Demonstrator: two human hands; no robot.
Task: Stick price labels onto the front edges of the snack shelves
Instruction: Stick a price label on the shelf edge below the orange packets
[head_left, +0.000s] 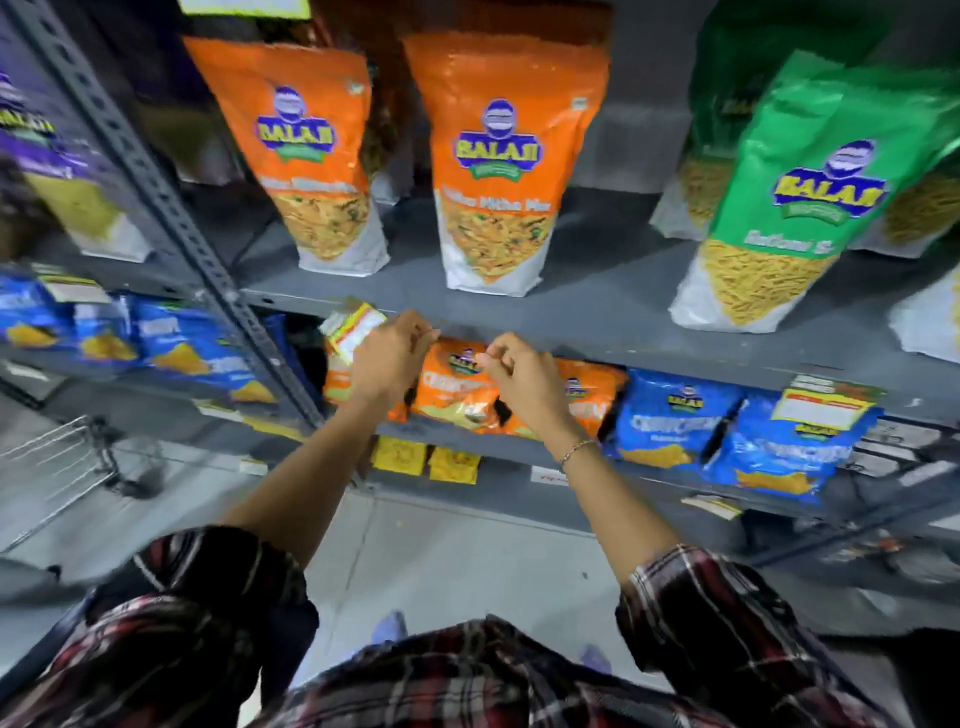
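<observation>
Before 2 orange packs (483, 176), 2 hands (452, 364) meet.

there is only one view, from a camera worn on the person's head. it looks forward and down at a grey metal shelf rack (597, 306) that stands very near, just past the two raised arms. the wide lens bends the edges, so the grey upright post (156, 182) leans. the person's red checked shirt (467, 675) fills the bottom of the picture, and the pale floor (441, 561) shows below the rack. the sides look blurred.
</observation>
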